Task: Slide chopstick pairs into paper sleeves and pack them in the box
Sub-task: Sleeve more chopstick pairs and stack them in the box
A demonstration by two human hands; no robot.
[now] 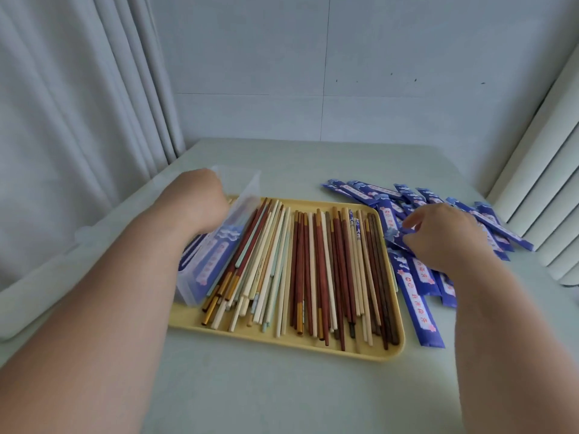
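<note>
My right fingers (414, 219) pinch a blue paper sleeve (395, 239); left hand (200, 202) at the plastic box (248, 187), grip untellable; overlapping sleeves (421, 277) may drag along.

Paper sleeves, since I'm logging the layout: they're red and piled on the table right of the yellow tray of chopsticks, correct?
No. The head view shows the paper sleeves are blue, not red; they do lie right of the yellow tray of chopsticks.

Yellow tray (188, 316) on pale table (282, 396); curtain (78, 104) L, wall (376, 73) behind.
</note>
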